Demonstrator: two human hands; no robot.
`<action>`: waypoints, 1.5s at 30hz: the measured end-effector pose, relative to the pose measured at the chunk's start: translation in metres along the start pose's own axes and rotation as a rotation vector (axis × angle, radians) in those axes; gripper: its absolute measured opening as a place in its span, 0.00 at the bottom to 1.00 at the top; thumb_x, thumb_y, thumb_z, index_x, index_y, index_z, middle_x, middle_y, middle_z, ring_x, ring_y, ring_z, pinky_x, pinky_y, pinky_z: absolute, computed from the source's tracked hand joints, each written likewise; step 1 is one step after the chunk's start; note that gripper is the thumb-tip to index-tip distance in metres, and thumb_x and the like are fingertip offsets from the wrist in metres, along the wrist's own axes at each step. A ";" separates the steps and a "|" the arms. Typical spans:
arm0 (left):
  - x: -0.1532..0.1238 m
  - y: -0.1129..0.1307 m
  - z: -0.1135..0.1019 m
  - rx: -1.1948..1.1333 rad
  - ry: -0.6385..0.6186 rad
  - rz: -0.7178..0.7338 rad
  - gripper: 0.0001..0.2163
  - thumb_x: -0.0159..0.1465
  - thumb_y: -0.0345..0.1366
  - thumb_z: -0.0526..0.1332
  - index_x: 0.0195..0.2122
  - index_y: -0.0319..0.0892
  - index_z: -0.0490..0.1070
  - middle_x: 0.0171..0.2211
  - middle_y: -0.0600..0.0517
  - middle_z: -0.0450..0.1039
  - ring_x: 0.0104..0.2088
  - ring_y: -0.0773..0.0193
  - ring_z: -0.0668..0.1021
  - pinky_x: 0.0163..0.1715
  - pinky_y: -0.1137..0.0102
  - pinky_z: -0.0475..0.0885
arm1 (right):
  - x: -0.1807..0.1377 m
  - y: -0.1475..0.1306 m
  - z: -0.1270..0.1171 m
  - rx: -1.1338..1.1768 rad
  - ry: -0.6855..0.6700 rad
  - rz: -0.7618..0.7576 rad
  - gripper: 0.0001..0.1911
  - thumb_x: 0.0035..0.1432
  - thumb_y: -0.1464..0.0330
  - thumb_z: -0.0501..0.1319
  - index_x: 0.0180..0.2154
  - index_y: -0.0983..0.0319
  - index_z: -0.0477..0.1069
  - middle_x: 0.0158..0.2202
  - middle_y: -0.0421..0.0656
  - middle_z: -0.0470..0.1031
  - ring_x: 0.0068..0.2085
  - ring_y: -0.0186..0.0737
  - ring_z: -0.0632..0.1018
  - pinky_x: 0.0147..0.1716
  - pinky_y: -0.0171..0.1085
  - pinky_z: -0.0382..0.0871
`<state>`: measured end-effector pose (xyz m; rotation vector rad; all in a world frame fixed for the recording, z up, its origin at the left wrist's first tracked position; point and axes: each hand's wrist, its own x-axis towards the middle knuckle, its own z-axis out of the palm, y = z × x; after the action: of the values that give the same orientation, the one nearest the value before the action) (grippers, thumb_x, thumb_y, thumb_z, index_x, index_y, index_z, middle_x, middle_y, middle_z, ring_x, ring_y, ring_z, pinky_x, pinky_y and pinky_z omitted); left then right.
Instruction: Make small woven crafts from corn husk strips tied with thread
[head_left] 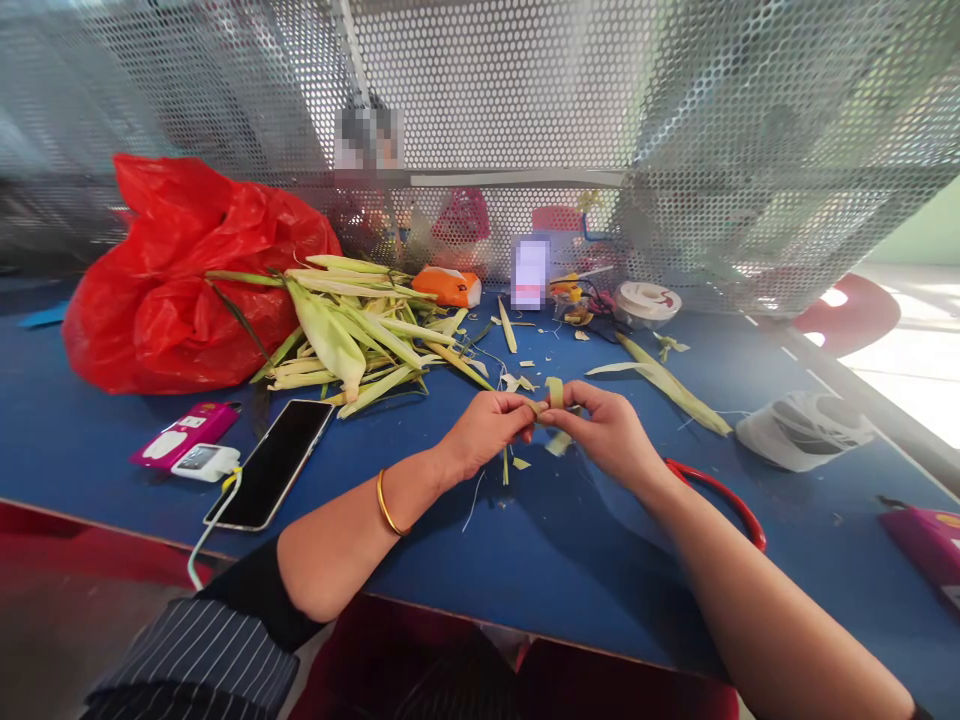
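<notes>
My left hand [491, 428] and my right hand [598, 425] meet over the middle of the blue table, fingertips pinched close together. Between them they hold a folded strip of pale green corn husk [555, 392], one end of which sticks up above the fingers. A second bit of husk shows just under the right fingers. Small husk scraps [521, 463] and a thin thread lie on the table below. To the left of my hands is a heap of corn husks [352, 335]. Beneath my right forearm, the red handles [739, 505] of a tool show in part.
A red plastic bag [187, 290] bulges behind the husks. Two phones, one black [274, 465] and one upright [530, 272], are on the table [570, 570]. At right are a tape roll [647, 302], a long husk [679, 388] and a wire spool [802, 430]. A perforated metal screen [495, 90] closes the back.
</notes>
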<state>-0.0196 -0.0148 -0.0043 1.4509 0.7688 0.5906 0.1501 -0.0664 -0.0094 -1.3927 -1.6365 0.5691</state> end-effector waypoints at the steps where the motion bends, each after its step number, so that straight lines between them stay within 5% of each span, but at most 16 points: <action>1: 0.000 -0.001 0.000 0.018 -0.003 -0.003 0.18 0.59 0.50 0.61 0.23 0.38 0.70 0.19 0.55 0.65 0.21 0.73 0.61 0.23 0.74 0.54 | 0.000 0.000 -0.001 -0.098 -0.007 -0.083 0.15 0.59 0.58 0.62 0.26 0.59 0.67 0.28 0.40 0.73 0.32 0.39 0.72 0.35 0.40 0.66; 6: 0.001 -0.002 0.001 0.111 -0.050 0.017 0.20 0.58 0.51 0.62 0.20 0.39 0.66 0.19 0.56 0.63 0.22 0.72 0.62 0.23 0.73 0.55 | 0.000 0.000 -0.002 -0.438 -0.075 -0.408 0.12 0.63 0.63 0.59 0.27 0.60 0.68 0.40 0.49 0.75 0.45 0.48 0.75 0.50 0.51 0.65; 14: 0.000 0.002 -0.001 0.213 0.092 0.103 0.10 0.58 0.36 0.58 0.21 0.38 0.71 0.20 0.56 0.66 0.24 0.71 0.66 0.27 0.74 0.59 | -0.002 0.002 0.001 -0.341 0.030 -0.363 0.08 0.54 0.63 0.68 0.34 0.58 0.73 0.49 0.48 0.75 0.53 0.51 0.74 0.51 0.54 0.68; 22: 0.003 0.006 -0.002 -0.242 0.169 -0.164 0.08 0.56 0.36 0.58 0.28 0.38 0.74 0.19 0.58 0.59 0.16 0.76 0.52 0.19 0.71 0.42 | -0.005 0.001 0.001 -0.556 0.147 -0.492 0.03 0.61 0.68 0.62 0.34 0.57 0.75 0.51 0.48 0.75 0.59 0.54 0.69 0.55 0.56 0.61; 25: 0.005 0.007 -0.006 -0.339 0.197 -0.176 0.08 0.55 0.36 0.59 0.29 0.38 0.75 0.19 0.59 0.56 0.16 0.76 0.51 0.19 0.71 0.40 | -0.008 -0.001 0.002 -0.587 0.168 -0.435 0.07 0.61 0.68 0.60 0.31 0.57 0.75 0.46 0.48 0.77 0.51 0.52 0.74 0.49 0.51 0.64; 28: 0.007 0.004 -0.010 -0.421 0.193 -0.214 0.09 0.54 0.37 0.59 0.31 0.38 0.75 0.19 0.60 0.52 0.16 0.76 0.49 0.19 0.72 0.39 | -0.008 -0.001 0.004 -0.384 -0.016 -0.233 0.11 0.62 0.65 0.59 0.28 0.58 0.75 0.34 0.44 0.77 0.36 0.43 0.76 0.38 0.43 0.67; 31: 0.007 0.003 -0.010 -0.433 0.101 -0.217 0.09 0.55 0.37 0.58 0.31 0.38 0.75 0.19 0.60 0.51 0.16 0.77 0.49 0.19 0.72 0.39 | -0.005 0.001 0.009 0.027 -0.192 0.035 0.14 0.61 0.58 0.59 0.29 0.58 0.77 0.31 0.41 0.78 0.33 0.40 0.77 0.35 0.39 0.69; 35: 0.004 0.004 -0.006 -0.297 0.058 -0.181 0.08 0.55 0.37 0.59 0.26 0.38 0.73 0.18 0.59 0.53 0.16 0.76 0.50 0.19 0.70 0.40 | -0.002 0.006 0.011 0.578 0.031 0.271 0.17 0.57 0.54 0.62 0.42 0.57 0.77 0.39 0.43 0.80 0.42 0.42 0.79 0.40 0.40 0.72; 37: 0.002 0.005 -0.003 -0.227 0.057 -0.176 0.08 0.55 0.36 0.59 0.26 0.38 0.74 0.17 0.59 0.52 0.16 0.75 0.50 0.20 0.69 0.40 | -0.001 0.008 0.009 0.745 0.181 0.311 0.15 0.56 0.56 0.65 0.40 0.57 0.76 0.40 0.44 0.80 0.41 0.42 0.80 0.40 0.40 0.73; 41: 0.001 0.004 -0.001 -0.175 0.058 -0.208 0.09 0.55 0.36 0.60 0.28 0.37 0.76 0.16 0.60 0.53 0.16 0.75 0.50 0.20 0.68 0.40 | -0.001 0.003 0.008 0.828 0.368 0.222 0.09 0.54 0.61 0.67 0.32 0.58 0.72 0.39 0.44 0.81 0.41 0.44 0.81 0.43 0.44 0.74; 45: 0.002 0.002 -0.002 -0.213 0.033 -0.241 0.09 0.55 0.37 0.60 0.30 0.38 0.77 0.17 0.60 0.53 0.16 0.75 0.50 0.20 0.68 0.39 | -0.003 -0.011 0.010 0.789 0.439 0.116 0.07 0.56 0.62 0.65 0.36 0.57 0.71 0.30 0.38 0.78 0.36 0.41 0.80 0.43 0.45 0.74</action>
<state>-0.0194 -0.0123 -0.0021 1.1364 0.8658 0.4957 0.1358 -0.0708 -0.0065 -0.9235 -0.8336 0.7975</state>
